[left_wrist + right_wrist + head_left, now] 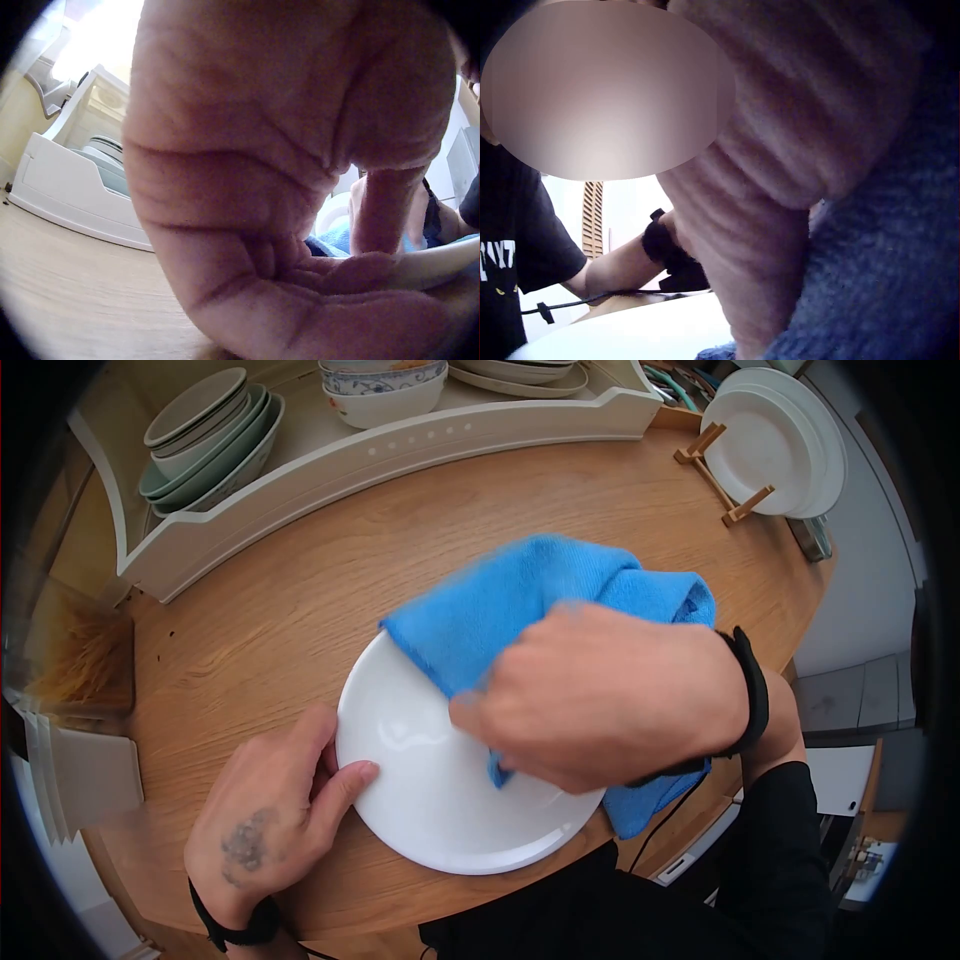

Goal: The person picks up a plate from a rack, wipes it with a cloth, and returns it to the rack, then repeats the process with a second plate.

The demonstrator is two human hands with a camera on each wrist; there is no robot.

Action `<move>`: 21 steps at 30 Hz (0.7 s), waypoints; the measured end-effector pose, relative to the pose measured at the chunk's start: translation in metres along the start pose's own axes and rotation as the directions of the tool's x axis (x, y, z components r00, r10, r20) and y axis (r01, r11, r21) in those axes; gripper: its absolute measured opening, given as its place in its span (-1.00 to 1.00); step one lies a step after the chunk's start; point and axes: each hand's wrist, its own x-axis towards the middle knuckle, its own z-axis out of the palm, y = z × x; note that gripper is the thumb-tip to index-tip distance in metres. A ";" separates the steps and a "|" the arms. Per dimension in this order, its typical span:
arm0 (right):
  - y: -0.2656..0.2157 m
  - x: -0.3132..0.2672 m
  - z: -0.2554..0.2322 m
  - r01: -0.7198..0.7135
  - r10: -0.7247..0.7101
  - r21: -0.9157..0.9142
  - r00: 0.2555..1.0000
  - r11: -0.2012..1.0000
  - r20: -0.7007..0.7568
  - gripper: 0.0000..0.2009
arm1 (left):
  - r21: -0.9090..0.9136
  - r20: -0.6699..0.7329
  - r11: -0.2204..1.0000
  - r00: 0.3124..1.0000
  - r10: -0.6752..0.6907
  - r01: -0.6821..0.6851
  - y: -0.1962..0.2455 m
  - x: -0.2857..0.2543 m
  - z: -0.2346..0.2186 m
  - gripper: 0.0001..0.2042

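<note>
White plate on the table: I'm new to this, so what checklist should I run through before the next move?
1. Left hand holding the white plate: ok, thumb at the rim.
2. Right hand gripping the blue cloth: ok.
3. Cloth over the plate: ok, covering part of its far side.
4. Plate surface dry: cannot tell, only a shine shows.
5. Plates in the wooden rack apart from the cloth: ok.

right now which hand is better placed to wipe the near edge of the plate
Probably the right hand: it grips the blue cloth over the plate. The left hand holds the plate's left edge, so it seems better placed for steadying.
</note>
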 end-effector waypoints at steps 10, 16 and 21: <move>0.023 0.008 -0.004 -0.159 0.114 -0.163 0.959 0.974 -0.258 -0.81 | 0.005 0.003 1.000 1.000 -0.015 0.015 0.003 0.000 -0.001 -0.72; 0.011 0.015 0.010 -0.002 0.001 -0.005 0.977 1.000 -0.212 -0.79 | 0.008 0.000 1.000 1.000 -0.006 0.006 0.002 0.000 0.001 -0.72; 0.029 0.016 0.008 -0.155 0.120 -0.055 0.908 0.986 -0.401 -0.83 | 0.007 0.004 1.000 1.000 -0.024 0.024 -0.001 0.000 0.001 -0.65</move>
